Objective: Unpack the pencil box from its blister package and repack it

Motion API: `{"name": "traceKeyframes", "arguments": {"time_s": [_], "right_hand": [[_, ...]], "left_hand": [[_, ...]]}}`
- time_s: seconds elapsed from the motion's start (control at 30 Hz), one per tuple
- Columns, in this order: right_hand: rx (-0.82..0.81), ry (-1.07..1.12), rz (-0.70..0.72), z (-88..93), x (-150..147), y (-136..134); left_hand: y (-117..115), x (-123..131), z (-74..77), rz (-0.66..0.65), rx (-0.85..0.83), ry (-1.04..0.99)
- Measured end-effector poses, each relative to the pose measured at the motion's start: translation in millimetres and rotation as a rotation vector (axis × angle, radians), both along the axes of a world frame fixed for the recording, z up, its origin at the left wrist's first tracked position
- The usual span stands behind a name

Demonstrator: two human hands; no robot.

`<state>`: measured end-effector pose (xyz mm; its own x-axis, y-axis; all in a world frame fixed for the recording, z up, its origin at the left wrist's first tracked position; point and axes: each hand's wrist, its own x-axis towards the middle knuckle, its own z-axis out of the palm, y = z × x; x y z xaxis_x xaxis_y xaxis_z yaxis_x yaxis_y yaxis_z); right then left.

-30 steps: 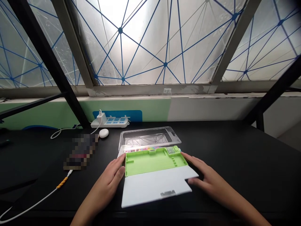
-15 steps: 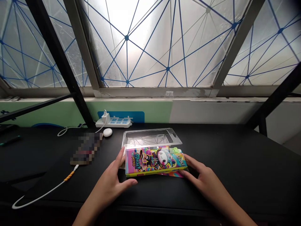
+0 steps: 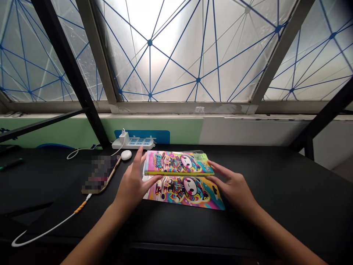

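Observation:
A flat, brightly printed pencil case (image 3: 176, 162) with a cartoon figure, a yellow front edge and a green catch is held above the desk between both hands. My left hand (image 3: 134, 176) grips its left end, thumb along the front edge and fingers behind. My right hand (image 3: 230, 180) pinches its right end between thumb and fingers. Under and in front of it lies a printed card (image 3: 183, 191) with the same figure. Behind the case, only the far edge of a clear plastic shell (image 3: 197, 151) shows; the case hides most of it.
On the left of the black desk (image 3: 275, 206) lies a phone (image 3: 96, 173) with a white cable (image 3: 49, 232). A white round case (image 3: 126, 155) and a power strip (image 3: 134, 142) sit behind it. Black frame bars (image 3: 66, 73) slant up at both sides before the window.
Both hands have lifted the pencil case and moved it away from me, over the clear shell. The printed card beneath is now mostly uncovered.

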<state>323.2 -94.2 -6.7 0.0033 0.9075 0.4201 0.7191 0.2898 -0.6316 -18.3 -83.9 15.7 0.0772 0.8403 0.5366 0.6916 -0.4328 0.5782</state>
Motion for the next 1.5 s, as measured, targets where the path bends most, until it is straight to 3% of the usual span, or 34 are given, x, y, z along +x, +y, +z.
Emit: {"name": "traceKeyframes", "arguments": {"time_s": [0.1, 0.23, 0.33, 0.43, 0.6, 0.73, 0.83, 0.9, 1.0, 1.1, 1.33, 1.5], "right_hand": [[-0.003, -0.082, 0.017, 6.7, -1.7, 32.8], [-0.016, -0.124, 0.070, -1.1, -0.1, 51.2], [-0.033, -0.147, 0.165, -11.0, 6.1, 50.0], [-0.004, -0.274, 0.226, -18.1, 10.0, 44.9], [0.286, -0.481, 0.200, -14.7, -9.9, 28.5], [0.449, -0.510, 0.307, -6.6, -37.6, 11.5], [0.317, -0.544, 0.541, -3.2, -51.3, 4.2], [0.150, -0.573, 0.609, -0.8, -55.3, 2.6], [-0.083, -0.596, 0.589, 3.1, -56.8, 4.4], [-0.181, -0.595, 0.536, 3.1, -59.5, 10.4], [-0.023, -0.676, 0.213, -9.6, -86.1, 23.9], [0.009, -0.702, 0.130, -10.9, -90.1, 24.2]], "left_hand": [[26.2, 7.2, 5.2, 0.009, -0.091, 0.015], [38.9, 6.2, -12.2, -0.002, -0.250, 0.014], [35.7, 1.5, -22.8, 0.009, -0.307, 0.062], [32.2, 1.7, -24.0, -0.003, -0.235, 0.185], [36.3, 20.5, -16.1, -0.106, -0.051, 0.391], [49.5, 42.4, -10.9, -0.195, -0.081, 0.546], [66.5, 50.4, -9.6, -0.266, -0.184, 0.625], [79.8, 48.8, -9.0, -0.308, -0.238, 0.626], [97.1, 37.8, -8.2, -0.328, -0.279, 0.587], [107.5, 23.3, -7.9, -0.314, -0.304, 0.557], [114.7, 6.5, -3.9, -0.307, -0.392, 0.500], [115.3, 6.6, -4.2, -0.298, -0.399, 0.492]]}}
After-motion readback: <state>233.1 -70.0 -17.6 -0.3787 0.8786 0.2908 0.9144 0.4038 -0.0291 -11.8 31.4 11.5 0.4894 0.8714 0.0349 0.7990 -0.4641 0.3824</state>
